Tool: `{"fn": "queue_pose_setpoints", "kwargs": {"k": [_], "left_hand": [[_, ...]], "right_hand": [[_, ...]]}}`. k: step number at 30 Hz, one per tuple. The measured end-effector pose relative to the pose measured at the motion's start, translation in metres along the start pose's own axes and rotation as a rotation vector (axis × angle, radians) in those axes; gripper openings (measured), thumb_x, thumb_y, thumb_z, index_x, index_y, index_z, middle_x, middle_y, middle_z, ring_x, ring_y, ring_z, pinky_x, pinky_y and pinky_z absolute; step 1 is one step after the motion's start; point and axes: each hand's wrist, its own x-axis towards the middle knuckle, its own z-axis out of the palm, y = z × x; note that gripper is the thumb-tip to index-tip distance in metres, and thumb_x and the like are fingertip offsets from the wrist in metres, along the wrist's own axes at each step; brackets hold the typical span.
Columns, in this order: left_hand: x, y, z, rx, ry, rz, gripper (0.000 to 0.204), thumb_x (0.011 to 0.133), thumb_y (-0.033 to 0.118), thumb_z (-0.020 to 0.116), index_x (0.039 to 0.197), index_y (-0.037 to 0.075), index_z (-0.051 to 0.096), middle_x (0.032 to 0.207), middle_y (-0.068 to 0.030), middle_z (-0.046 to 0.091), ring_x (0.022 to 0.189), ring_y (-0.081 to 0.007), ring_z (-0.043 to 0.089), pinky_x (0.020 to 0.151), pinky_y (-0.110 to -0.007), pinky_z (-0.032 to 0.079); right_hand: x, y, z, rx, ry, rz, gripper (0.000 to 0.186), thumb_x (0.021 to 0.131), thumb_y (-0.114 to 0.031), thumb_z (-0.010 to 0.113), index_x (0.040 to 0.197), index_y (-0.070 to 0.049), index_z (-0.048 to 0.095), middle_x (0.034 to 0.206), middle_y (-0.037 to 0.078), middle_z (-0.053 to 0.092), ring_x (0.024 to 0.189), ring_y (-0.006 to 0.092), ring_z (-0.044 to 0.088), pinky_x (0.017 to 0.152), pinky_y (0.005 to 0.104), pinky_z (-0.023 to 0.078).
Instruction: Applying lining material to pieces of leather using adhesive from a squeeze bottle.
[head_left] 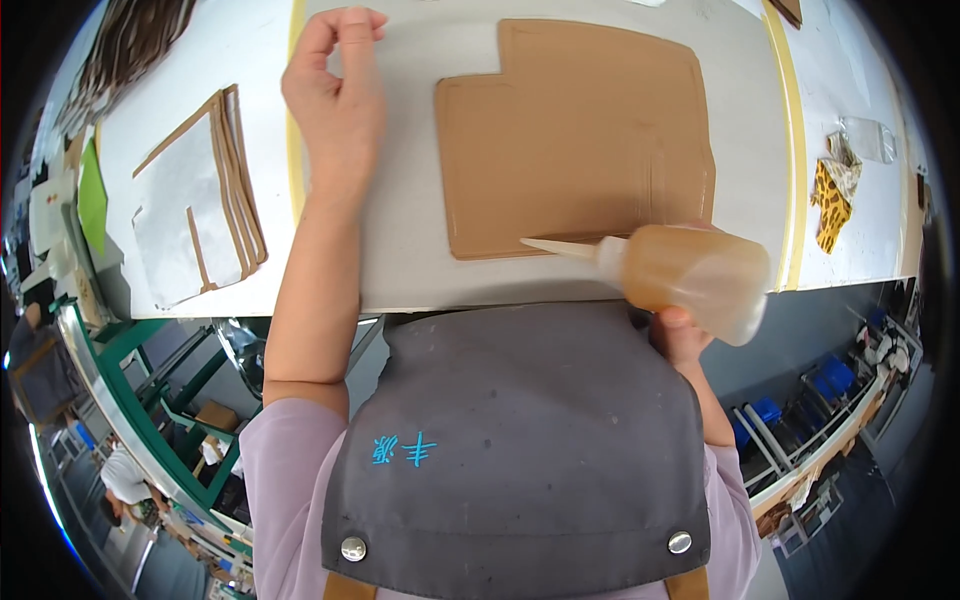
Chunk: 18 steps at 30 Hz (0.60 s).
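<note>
My right hand grips a squeeze bottle with a long pale nozzle and amber liquid inside. The bottle lies nearly sideways, and its nozzle tip points left, at the near edge of a brown panel. That panel has a notched upper left corner and lies flat on a grey mat. To the panel's left is my left hand, its fingers curled in toward the thumb, with nothing visible in them. Most of my right hand's fingers are hidden behind the bottle.
A stack of brown-edged panels with white faces lies on the left of the table. A leopard-print cloth scrap and a clear plastic piece are at the right. Dark strips lie at the far left.
</note>
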Motion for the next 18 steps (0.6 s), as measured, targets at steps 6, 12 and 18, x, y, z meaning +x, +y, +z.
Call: {"fn": "queue_pose_setpoints", "kwargs": {"k": [6,12,18], "left_hand": [[-0.003,0.003,0.005,0.058,-0.065,0.074,0.025,0.098,0.02,0.055,0.087,0.0,0.063,0.08,-0.0058,0.066,0.079,-0.0144,0.059,0.07,-0.028,0.045],[-0.005,0.003,-0.008,0.13,-0.092,0.0,0.031,0.098,0.017,0.052,0.073,-0.001,0.05,0.062,-0.009,0.049,0.06,-0.0176,0.044,0.058,-0.035,0.036],[-0.002,0.003,-0.007,0.059,-0.17,-0.114,0.036,0.1,0.017,0.049,0.07,0.002,0.037,0.061,-0.0027,0.032,0.06,-0.0104,0.028,0.051,-0.03,0.026]], "right_hand": [[0.018,0.005,0.043,0.216,-0.071,-0.024,0.088,0.075,-0.022,0.084,0.145,-0.004,0.033,0.126,0.009,0.052,0.116,0.0199,0.051,0.096,0.0359,0.045],[0.137,-0.064,-0.096,0.043,-0.015,-0.074,0.073,0.091,-0.036,0.062,0.147,0.0,0.033,0.142,0.016,0.047,0.128,0.0291,0.05,0.108,0.0427,0.039],[0.148,-0.053,-0.154,-1.171,-0.279,0.229,0.074,0.072,-0.032,0.082,0.131,0.0,0.053,0.096,0.01,0.068,0.092,0.0179,0.065,0.082,0.0346,0.051]]}}
